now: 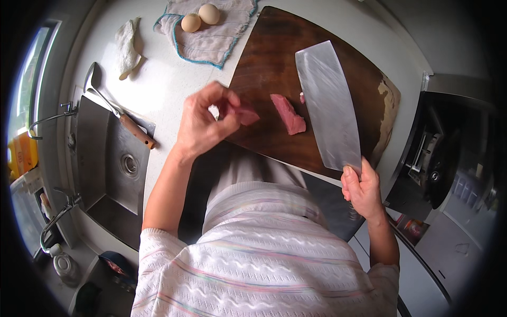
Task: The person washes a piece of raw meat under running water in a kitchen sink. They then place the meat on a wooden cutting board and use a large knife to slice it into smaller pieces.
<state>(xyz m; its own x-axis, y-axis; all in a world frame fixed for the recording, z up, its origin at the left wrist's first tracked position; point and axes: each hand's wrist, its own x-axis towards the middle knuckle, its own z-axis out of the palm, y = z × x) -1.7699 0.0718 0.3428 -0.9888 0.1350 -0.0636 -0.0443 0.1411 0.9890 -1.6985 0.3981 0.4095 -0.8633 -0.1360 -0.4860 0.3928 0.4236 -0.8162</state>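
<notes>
Between the thumb and fingers of my left hand [208,119] is a piece of raw meat [248,115], held over the left edge of a dark wooden cutting board [269,51]. My right hand [361,190] grips a broad steel cleaver [328,107] near the base of its blade; the handle is mostly hidden. The blade lies flat-side up to the camera, over the right part of the board. A strip of raw meat [289,115] rests on the board between my hands. One small meat scrap [302,98] shows beside the blade's left edge.
Two eggs [200,18] sit on a blue-edged cloth [206,45] beyond my left hand. A crumpled pale cloth [127,49] lies farther left. A ladle with a wooden handle [134,130] rests across the rim of the steel sink [93,138]. The stove [420,158] is at the right.
</notes>
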